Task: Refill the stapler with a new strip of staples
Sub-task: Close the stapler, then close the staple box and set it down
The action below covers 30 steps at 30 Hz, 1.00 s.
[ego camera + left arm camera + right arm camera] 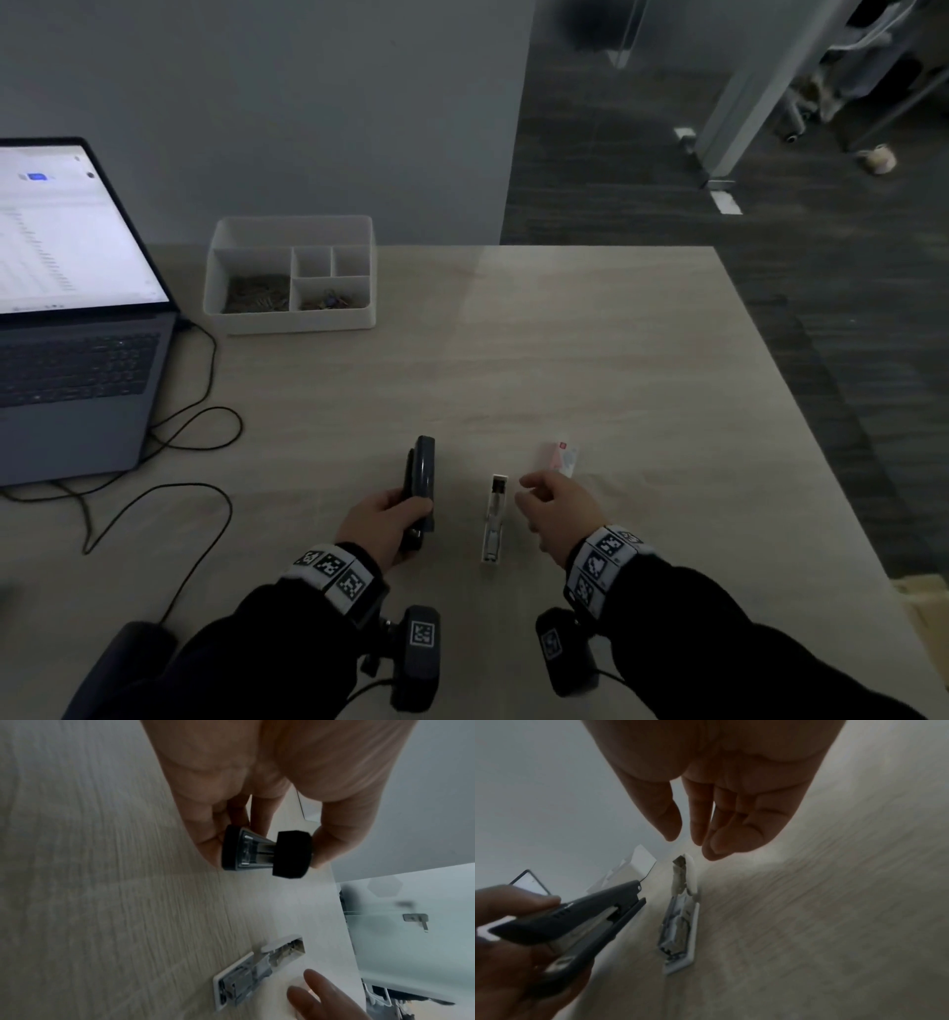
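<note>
The left hand [381,519] grips the dark stapler [421,485] just left of the white staple tray [495,516] lying on the desk [590,360], while the right hand [557,506] hovers just right of that tray, fingers loosely curled, holding nothing.

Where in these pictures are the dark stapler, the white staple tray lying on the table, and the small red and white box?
dark stapler [422,475], head view, on its top arm.
white staple tray [494,519], head view, on the middle of its channel.
small red and white box [560,457], head view, on its top face.
</note>
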Each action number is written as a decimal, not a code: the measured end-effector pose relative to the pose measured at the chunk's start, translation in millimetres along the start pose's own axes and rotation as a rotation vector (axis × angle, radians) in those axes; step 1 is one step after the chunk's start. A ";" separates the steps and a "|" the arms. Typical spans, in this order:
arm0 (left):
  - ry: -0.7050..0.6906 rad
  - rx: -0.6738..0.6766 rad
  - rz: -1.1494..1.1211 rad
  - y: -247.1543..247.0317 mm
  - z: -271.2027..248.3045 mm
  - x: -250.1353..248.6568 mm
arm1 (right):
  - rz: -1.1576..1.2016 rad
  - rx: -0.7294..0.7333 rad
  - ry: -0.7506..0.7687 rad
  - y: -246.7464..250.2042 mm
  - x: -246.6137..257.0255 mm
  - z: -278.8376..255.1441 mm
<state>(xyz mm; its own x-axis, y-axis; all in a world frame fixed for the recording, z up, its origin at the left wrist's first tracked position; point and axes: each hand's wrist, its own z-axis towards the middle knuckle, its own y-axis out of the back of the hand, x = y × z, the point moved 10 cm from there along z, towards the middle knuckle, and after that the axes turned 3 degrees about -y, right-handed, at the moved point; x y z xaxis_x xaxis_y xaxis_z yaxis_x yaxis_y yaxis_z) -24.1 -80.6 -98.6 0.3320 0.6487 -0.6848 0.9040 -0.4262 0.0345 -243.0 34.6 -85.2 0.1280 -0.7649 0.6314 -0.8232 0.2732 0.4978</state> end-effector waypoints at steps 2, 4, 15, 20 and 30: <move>-0.001 -0.033 0.000 3.9 1.8 -1.6 | 0.024 -0.014 -0.029 -6.3 -2.4 13.3; -0.041 -0.075 0.056 10.6 5.9 -6.2 | 0.027 -0.012 -0.044 -12.6 -1.7 23.6; -0.210 -0.114 0.410 10.9 6.6 -22.7 | -0.063 0.012 -0.003 -16.8 21.4 26.9; -0.234 -0.116 0.520 13.2 6.7 -25.8 | 0.137 0.012 -0.020 -8.0 23.6 17.5; -0.541 -0.163 0.568 3.3 -35.2 -78.7 | 0.435 0.026 0.070 20.5 53.8 -16.0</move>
<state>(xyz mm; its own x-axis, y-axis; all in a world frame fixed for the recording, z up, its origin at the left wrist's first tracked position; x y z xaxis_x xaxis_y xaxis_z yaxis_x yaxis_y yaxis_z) -37.8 -110.8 -18.9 0.6145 -0.0536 -0.7871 0.6776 -0.4752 0.5613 -244.2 8.4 -31.5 -0.1972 -0.5406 0.8178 -0.8223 0.5454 0.1623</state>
